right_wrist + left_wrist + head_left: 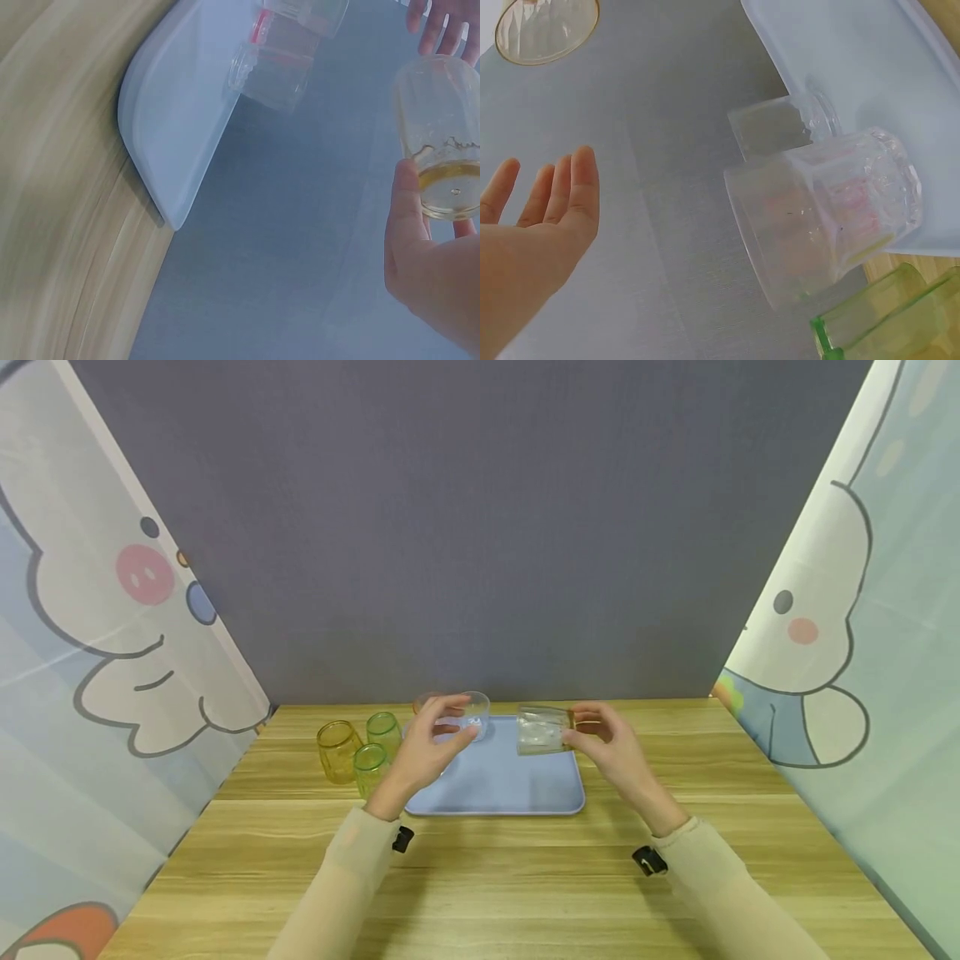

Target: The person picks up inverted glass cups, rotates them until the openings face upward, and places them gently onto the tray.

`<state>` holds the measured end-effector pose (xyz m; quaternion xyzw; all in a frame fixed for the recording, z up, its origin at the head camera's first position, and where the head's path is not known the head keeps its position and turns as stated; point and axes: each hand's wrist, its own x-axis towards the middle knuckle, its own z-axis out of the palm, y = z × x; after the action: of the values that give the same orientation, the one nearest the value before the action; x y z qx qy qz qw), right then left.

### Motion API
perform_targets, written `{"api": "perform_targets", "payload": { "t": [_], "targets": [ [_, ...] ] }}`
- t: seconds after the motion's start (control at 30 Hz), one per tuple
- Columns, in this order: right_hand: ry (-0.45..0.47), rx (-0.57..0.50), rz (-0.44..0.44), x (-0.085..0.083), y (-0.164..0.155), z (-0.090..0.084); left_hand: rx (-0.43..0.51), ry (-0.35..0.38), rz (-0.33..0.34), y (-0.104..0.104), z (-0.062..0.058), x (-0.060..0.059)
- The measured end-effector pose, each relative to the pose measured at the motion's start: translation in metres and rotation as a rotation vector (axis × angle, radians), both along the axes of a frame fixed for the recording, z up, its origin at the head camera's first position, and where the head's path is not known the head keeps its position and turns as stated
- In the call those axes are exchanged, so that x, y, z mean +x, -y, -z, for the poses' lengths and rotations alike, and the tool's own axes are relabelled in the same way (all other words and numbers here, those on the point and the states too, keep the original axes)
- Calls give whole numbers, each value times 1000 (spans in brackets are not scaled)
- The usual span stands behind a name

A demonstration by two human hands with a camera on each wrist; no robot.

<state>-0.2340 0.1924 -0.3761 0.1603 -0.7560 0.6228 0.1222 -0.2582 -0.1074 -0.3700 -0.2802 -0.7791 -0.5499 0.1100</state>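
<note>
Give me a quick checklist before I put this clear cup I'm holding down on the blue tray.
1. Right hand grips the clear plastic cup with a yellowish base: ok.
2. That cup is upright: not ok, it lies on its side in the air.
3. Bare space on the flat light-blue plastic tray: ok, the near part is free.
4. Left hand out of the way: not ok, it is over the tray by the clear ribbed cup.
5. Green and yellow cups off the tray: ok.
6. Cup is empty: cannot tell.

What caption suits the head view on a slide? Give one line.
Right hand holds a clear glass on its side over a blue tray; left hand open beside another glass.
</note>
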Motion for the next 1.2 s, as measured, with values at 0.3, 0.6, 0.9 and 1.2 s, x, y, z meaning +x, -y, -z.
{"api": "perform_targets", "payload": {
  "t": [0.3, 0.6, 0.9, 1.2],
  "targets": [
    [2, -25, -38, 3, 7, -1, 53, 21, 59, 1, 0, 5],
    [-40, -58, -79, 4, 14, 0, 75, 65, 118, -3, 4, 10],
    [-44, -59, -107, 9, 20, -1, 105, 46, 161, -7, 8, 13],
    [-35, -69, -133, 14, 26, -1, 132, 48, 217, -15, 8, 18]
  ]
}}
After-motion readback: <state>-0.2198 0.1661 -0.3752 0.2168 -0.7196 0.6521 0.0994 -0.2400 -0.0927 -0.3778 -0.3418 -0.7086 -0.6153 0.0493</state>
